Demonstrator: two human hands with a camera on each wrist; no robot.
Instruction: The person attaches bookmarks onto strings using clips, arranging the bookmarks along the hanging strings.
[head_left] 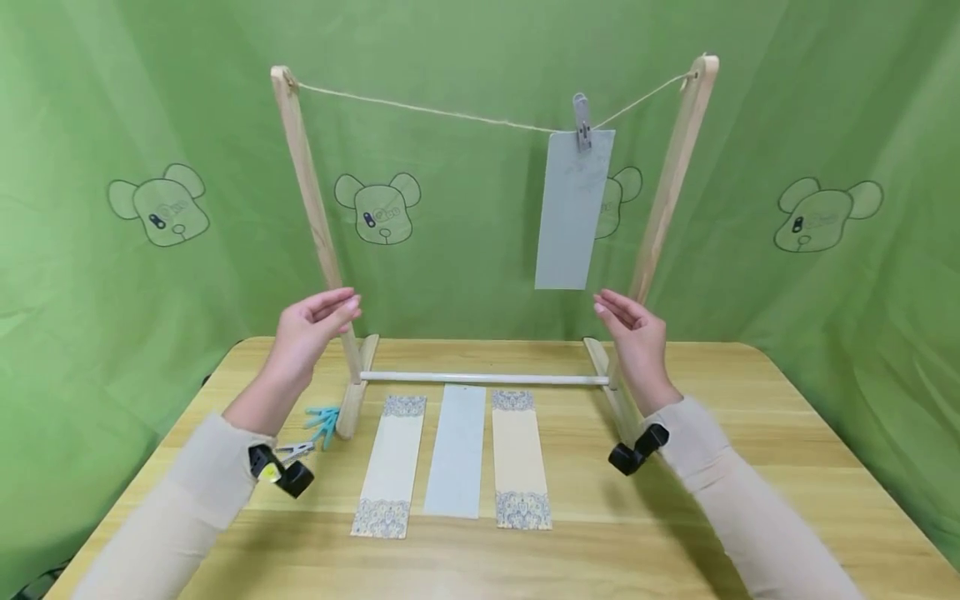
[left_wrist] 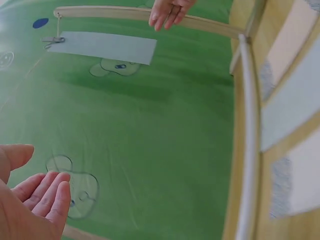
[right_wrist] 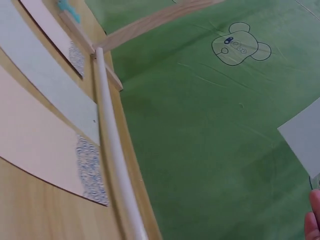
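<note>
A grey paper strip hangs from a string, held at its top by a grey clothespin. My left hand is raised in front of the left wooden post with nothing in its grasp; in the left wrist view its fingers are relaxed and the thumb stands apart. On the other side, my right hand hovers just below and right of the strip's lower corner, fingers loosely bent and holding nothing. Only its fingertips show in the right wrist view.
Three paper strips lie on the wooden table: a patterned one, a plain grey one and another patterned one. Behind them runs a white crossbar. Blue clothespins and a grey clothespin lie at left.
</note>
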